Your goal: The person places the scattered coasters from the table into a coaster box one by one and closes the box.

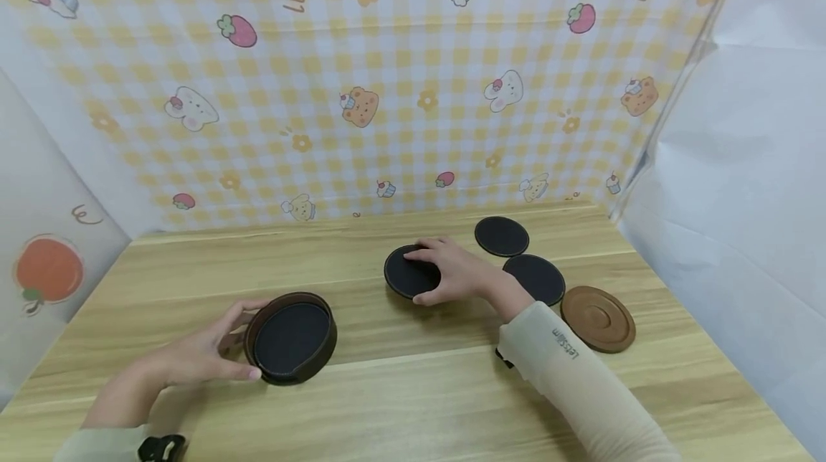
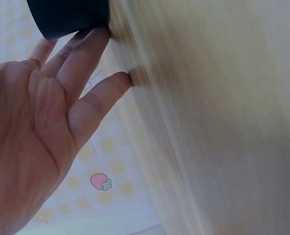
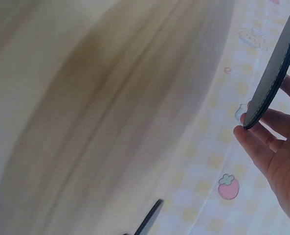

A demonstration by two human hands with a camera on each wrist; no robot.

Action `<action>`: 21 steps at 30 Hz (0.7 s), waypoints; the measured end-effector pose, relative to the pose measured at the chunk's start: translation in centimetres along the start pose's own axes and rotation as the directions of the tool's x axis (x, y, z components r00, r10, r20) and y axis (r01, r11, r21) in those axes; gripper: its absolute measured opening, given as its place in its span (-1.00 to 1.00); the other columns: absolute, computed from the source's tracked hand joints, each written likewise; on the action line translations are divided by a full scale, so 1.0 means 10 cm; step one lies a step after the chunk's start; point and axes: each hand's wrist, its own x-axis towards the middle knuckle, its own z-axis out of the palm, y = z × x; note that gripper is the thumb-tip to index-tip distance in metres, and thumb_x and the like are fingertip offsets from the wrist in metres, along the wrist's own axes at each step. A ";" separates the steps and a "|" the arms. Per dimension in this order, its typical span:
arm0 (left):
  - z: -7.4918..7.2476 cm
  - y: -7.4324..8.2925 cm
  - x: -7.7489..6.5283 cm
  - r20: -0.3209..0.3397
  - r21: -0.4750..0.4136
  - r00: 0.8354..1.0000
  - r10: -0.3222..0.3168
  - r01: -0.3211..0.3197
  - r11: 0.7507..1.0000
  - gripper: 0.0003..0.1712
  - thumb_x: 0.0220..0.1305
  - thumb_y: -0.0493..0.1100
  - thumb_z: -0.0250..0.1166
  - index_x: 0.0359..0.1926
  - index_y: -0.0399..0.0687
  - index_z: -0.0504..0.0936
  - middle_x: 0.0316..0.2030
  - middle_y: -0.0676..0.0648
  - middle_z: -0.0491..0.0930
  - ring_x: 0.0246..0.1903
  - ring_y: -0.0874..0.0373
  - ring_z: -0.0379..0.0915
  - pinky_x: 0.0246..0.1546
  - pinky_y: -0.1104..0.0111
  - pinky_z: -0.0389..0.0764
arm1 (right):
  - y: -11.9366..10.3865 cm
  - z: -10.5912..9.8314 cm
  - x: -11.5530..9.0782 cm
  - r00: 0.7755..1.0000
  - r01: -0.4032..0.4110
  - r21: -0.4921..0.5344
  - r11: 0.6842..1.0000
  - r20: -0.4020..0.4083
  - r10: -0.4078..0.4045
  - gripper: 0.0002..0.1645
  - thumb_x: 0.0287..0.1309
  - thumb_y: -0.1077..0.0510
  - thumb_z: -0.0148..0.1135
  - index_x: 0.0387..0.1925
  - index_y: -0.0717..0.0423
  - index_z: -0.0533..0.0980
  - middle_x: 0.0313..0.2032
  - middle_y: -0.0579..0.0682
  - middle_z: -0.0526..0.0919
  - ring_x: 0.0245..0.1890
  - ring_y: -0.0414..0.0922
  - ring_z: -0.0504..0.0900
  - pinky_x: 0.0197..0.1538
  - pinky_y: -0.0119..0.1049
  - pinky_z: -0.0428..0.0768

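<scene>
My left hand holds a dark round coaster holder by its left side, thumb at the near edge and fingers round the far edge. Inside the holder, which has a brown inner wall, lies a black round coaster. In the left wrist view, fingertips touch the holder's dark outer wall. Right of the holder, my right hand grips another black coaster by its edges. The right wrist view shows this coaster raised off the table, between the fingers.
Two black coasters lie at the back right of the wooden table, one partly behind my right wrist. Next to them is a brown round disc with a ringed centre. A checked cloth hangs behind the table; white sheeting stands at the right.
</scene>
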 end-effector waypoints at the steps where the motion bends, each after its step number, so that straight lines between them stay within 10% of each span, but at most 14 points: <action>1: 0.00 0.00 0.00 0.001 -0.001 1.000 0.000 0.000 1.000 0.07 0.13 -0.19 0.48 0.46 -0.16 -0.04 0.35 -0.53 0.19 0.28 -0.63 0.16 0.10 -0.10 0.54 | -0.02 0.00 0.01 1.000 0.004 -0.005 1.000 0.001 -0.004 -0.08 0.03 -0.24 0.39 0.41 -0.11 0.35 0.49 0.17 0.18 0.50 0.19 0.13 0.39 0.16 0.32; 21: 0.02 0.04 0.00 0.002 -0.047 0.999 -0.050 0.050 0.998 0.09 0.12 -0.17 0.48 0.47 -0.16 -0.06 0.34 -0.58 0.16 0.22 -0.70 0.19 0.08 -0.40 0.37 | -0.49 0.20 0.29 0.993 0.103 -0.001 0.995 0.056 -0.103 -0.08 0.01 -0.25 0.40 0.41 -0.18 0.35 0.50 0.08 0.19 0.40 0.04 0.23 0.33 -0.03 0.42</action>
